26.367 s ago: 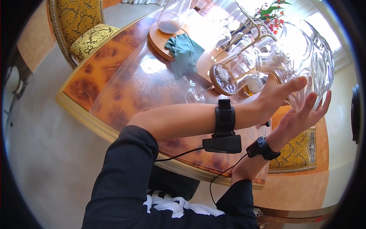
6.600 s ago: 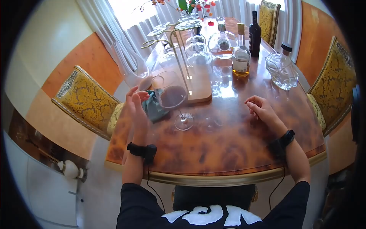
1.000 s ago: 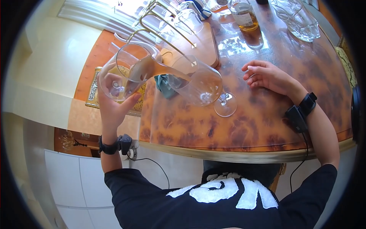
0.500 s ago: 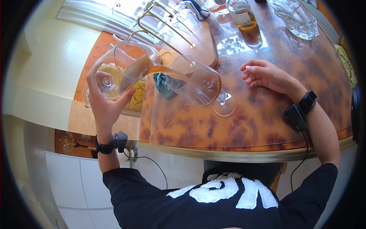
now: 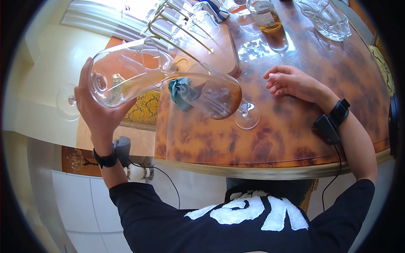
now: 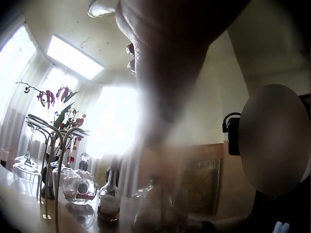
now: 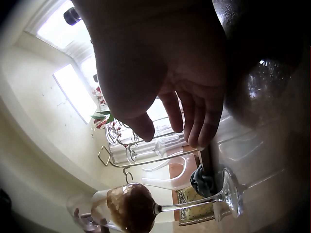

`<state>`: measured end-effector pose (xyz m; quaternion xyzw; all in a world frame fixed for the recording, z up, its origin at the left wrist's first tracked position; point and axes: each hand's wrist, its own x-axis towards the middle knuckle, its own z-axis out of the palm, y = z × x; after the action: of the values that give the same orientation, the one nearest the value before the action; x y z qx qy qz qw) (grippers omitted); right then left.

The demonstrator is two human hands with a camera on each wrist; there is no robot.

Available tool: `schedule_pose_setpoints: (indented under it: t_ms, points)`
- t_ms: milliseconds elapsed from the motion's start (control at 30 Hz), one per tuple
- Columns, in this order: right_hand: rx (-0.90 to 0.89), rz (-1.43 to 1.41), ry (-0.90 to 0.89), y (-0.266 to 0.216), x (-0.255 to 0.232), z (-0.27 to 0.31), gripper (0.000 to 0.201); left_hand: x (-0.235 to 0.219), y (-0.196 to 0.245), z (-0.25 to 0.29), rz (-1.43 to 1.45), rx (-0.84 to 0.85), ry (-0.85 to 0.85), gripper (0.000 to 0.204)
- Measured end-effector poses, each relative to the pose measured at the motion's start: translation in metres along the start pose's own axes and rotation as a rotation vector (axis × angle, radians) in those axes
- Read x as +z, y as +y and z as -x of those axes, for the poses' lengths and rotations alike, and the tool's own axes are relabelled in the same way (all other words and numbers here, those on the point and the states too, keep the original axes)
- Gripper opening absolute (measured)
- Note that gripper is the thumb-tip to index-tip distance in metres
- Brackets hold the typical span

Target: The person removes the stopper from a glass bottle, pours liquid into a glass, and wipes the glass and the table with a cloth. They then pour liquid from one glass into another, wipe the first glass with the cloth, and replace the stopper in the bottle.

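Observation:
In the head view my left hand (image 5: 99, 103) grips the bowl of a large wine glass (image 5: 126, 69), tipped sideways above the table's left side. Its foot sticks out past the hand. The rim of this glass overlaps the mouth of a second wine glass (image 5: 221, 95), which stands on the table. Brown liquid runs across from one to the other, and only a thin film remains in the tipped one. The right wrist view shows brown liquid in the standing glass's bowl (image 7: 131, 208). My right hand (image 5: 293, 84) lies over the table, fingers loosely bent, holding nothing.
A crumpled green cloth (image 5: 180, 93) lies behind the standing glass. Farther back, a wooden board (image 5: 225, 52) carries a brass rack (image 5: 158, 21) with upside-down glasses. Toward the back right are an amber liquor bottle (image 5: 265, 17) and a clear glass decanter (image 5: 327, 21). The table's gold edge (image 5: 261, 172) is nearest me.
My left hand has moved left and tipped the wine glass further. Brown liquid has drained from it into the standing glass, where the level has risen. My right hand has barely moved.

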<state>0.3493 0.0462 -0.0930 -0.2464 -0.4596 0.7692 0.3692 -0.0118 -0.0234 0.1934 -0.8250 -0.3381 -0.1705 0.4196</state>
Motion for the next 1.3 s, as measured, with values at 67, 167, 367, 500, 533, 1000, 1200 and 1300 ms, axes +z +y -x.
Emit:
schedule_pose_setpoints:
  t_ms: [67, 167, 367, 500, 533, 1000, 1200, 1300]
  points:
    - [0.004, 0.002, -0.002, 0.000, 0.000, 0.000, 0.032, -0.004, 0.003, -0.012, -0.149, 0.100, 0.062, 0.101]
    - [0.001, 0.007, -0.001, 0.001, 0.001, 0.000, 0.032, -0.008, 0.002, -0.018, -0.437, 0.271, 0.190, 0.092]
    - [-0.002, 0.027, 0.000, 0.000, 0.001, 0.000, 0.033, -0.006, 0.002, -0.026, -0.599, 0.433, 0.319, 0.084]
    - [-0.009, 0.045, 0.008, 0.001, 0.002, 0.000, 0.034, -0.003, -0.001, -0.029, -0.574, 0.436, 0.323, 0.084]
    - [-0.011, 0.051, 0.011, 0.001, 0.002, -0.001, 0.034, -0.004, 0.000, -0.029, -0.574, 0.437, 0.325, 0.084]
    - [-0.014, 0.116, 0.014, 0.002, 0.003, 0.000, 0.037, -0.006, 0.007, -0.014, -0.507, 0.257, 0.232, 0.097]
    - [-0.015, 0.124, 0.003, 0.002, 0.002, -0.002, 0.037, 0.000, 0.015, -0.012, -0.274, 0.100, 0.201, 0.097]
    - [-0.008, 0.128, 0.007, 0.002, 0.003, -0.001, 0.036, 0.009, 0.012, -0.002, 0.061, -0.108, 0.147, 0.095]
